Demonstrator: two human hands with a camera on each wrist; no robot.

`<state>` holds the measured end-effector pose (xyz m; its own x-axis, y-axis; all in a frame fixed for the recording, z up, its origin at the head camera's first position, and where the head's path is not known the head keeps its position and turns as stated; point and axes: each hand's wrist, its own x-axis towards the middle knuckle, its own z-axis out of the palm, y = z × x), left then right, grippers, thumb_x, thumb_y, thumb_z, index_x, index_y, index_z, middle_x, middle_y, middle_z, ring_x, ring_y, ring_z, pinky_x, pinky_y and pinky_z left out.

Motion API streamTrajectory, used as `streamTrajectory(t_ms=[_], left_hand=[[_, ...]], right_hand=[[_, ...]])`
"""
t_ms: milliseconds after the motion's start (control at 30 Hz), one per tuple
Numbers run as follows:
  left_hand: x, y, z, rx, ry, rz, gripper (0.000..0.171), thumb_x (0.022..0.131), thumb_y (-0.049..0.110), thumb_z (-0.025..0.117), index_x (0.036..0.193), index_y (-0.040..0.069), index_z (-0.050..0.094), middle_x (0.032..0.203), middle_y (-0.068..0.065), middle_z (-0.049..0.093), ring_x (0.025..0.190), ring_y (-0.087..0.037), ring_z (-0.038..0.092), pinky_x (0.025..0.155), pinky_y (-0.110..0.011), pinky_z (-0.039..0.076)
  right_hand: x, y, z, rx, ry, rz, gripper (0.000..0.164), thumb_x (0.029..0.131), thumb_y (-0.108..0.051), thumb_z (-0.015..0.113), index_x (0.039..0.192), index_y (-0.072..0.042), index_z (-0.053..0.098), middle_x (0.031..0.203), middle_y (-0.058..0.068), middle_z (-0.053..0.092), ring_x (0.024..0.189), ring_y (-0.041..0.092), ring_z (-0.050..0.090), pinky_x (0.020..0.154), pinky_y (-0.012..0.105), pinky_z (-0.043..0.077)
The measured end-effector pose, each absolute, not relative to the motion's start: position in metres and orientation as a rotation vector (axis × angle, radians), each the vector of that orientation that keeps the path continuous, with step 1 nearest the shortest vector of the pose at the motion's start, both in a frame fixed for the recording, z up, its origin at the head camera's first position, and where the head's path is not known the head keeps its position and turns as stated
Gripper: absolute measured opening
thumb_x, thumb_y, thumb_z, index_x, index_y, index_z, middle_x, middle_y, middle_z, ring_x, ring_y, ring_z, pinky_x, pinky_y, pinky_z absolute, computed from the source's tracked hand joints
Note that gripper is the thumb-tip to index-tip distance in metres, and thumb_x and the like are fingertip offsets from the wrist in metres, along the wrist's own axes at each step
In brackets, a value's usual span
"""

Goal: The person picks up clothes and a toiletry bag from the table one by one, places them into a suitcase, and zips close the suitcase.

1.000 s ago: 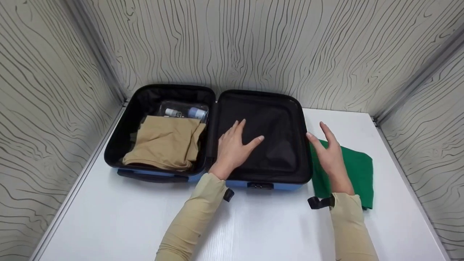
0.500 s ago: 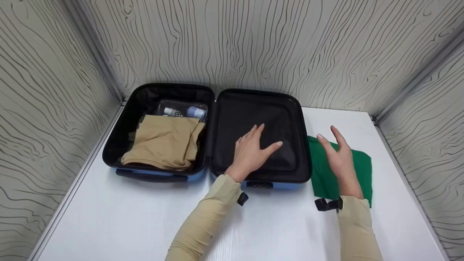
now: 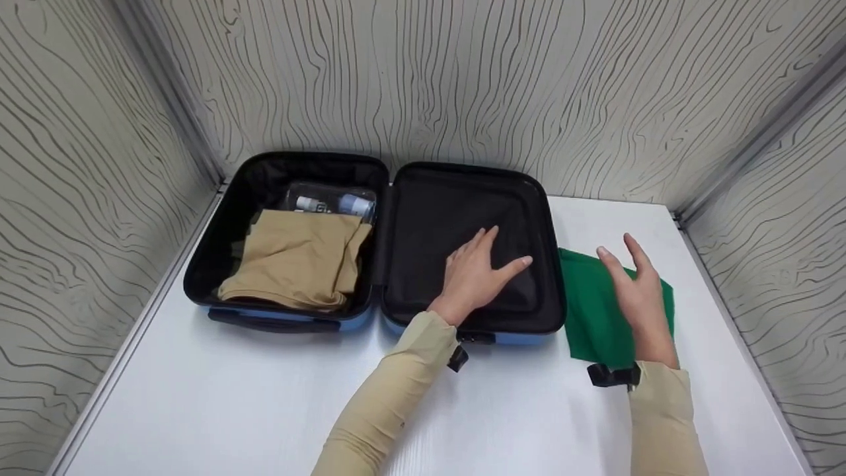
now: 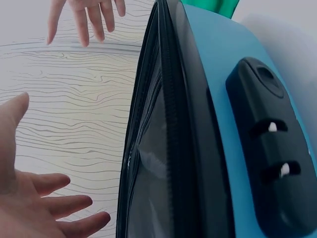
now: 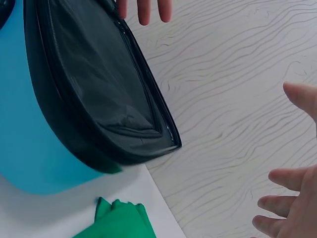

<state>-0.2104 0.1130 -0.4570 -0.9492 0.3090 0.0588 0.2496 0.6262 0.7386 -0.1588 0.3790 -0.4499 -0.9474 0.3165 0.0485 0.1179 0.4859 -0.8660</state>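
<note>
A blue suitcase (image 3: 391, 284) with black lining lies spread open on the white table. My left hand (image 3: 472, 277) hovers over its right half, fingers spread and holding nothing. To the right, my right hand (image 3: 640, 294) is above a folded green cloth (image 3: 591, 317), also empty, thumb and fingers apart; the left wrist view shows the gap between both hands and the case. In the suitcase's left half lies a folded tan garment (image 3: 297, 258). Behind it sits a clear pouch (image 3: 330, 198) with small bottles inside.
A combination lock (image 4: 270, 144) is on the suitcase's front side, and a black carry handle (image 3: 274, 322) is on the left half's front. Wood-grain patterned walls (image 3: 423, 79) enclose the white table (image 3: 264, 396) at the back and sides.
Both hands have moved to the right, the left one farther over the suitcase's right half and the right one over the green cloth. The head view has shifted slightly.
</note>
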Motion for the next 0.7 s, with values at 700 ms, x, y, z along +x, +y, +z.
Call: streamTrajectory(t_ms=[700], left_hand=[[-0.219,0.15,-0.451,0.51,2.694,1.262,0.086,0.094,0.071,0.054,0.161,0.02,0.035,0.162,-0.005,0.034,0.145,-0.026,0.036,0.118,-0.048,0.025]], right_hand=[[-0.146,0.412,-0.454,-0.542,-2.565,1.432,0.083,0.103,-0.057,0.048,0.165,-0.017,0.011,0.169,0.016,0.004,0.153,0.038,0.001,0.118,0.064,0.006]])
